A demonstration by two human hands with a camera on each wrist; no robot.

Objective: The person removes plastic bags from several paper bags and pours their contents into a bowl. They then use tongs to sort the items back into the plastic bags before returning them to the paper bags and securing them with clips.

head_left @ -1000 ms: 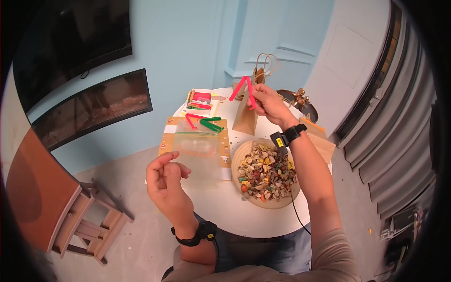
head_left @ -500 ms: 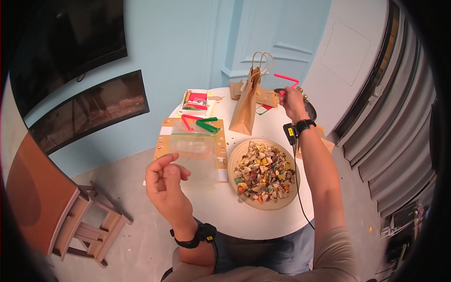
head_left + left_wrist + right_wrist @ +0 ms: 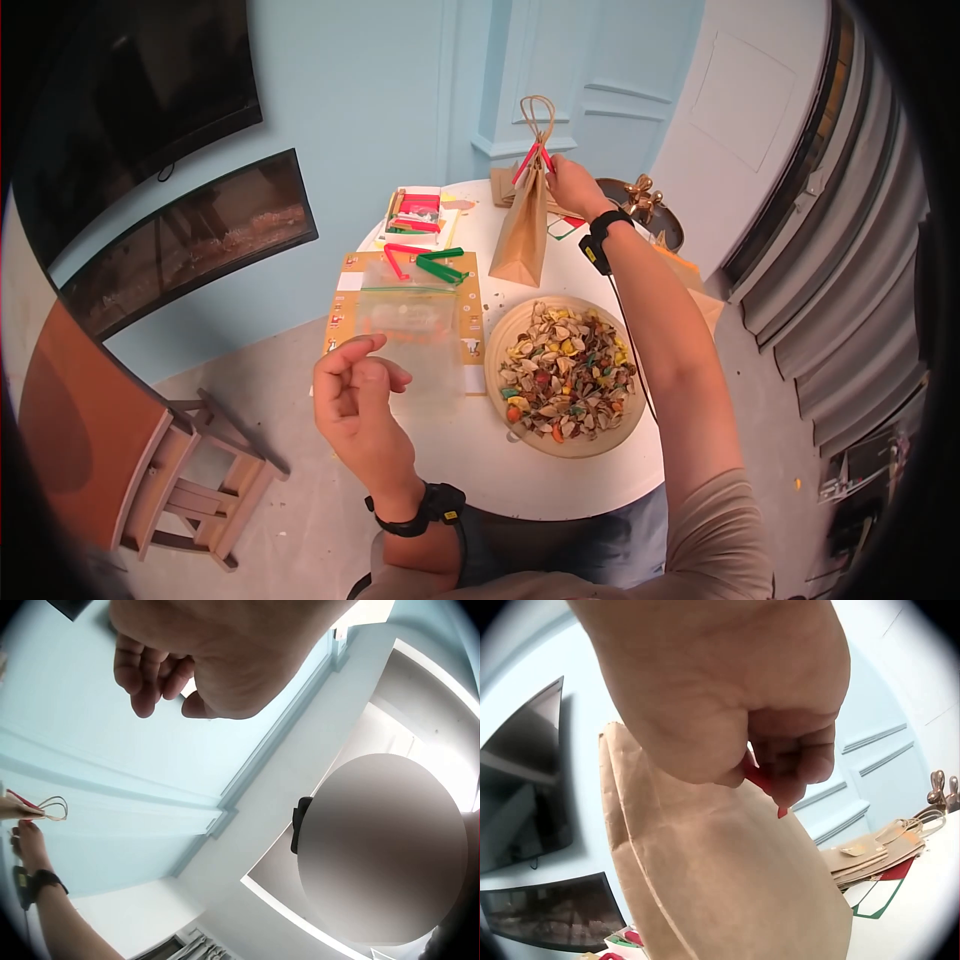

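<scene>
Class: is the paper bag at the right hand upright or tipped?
Upright: the paper bag stands on the table, handles uppermost.

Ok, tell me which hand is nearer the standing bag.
Right. The right hand is at the top of the standing bag, pinching a red clip; the left hand is well apart from it, on the near left.

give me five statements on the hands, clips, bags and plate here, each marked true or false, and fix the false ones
1. The right hand holds a pink clip at the top of the paper bag. True.
2. The paper bag lies flat. False: it stands.
3. The left hand holds nothing. True.
4. A green clip lies at the far end of the clear bag. True.
5. The clear bag is right of the plate. False: it lies to the plate's left.
</scene>
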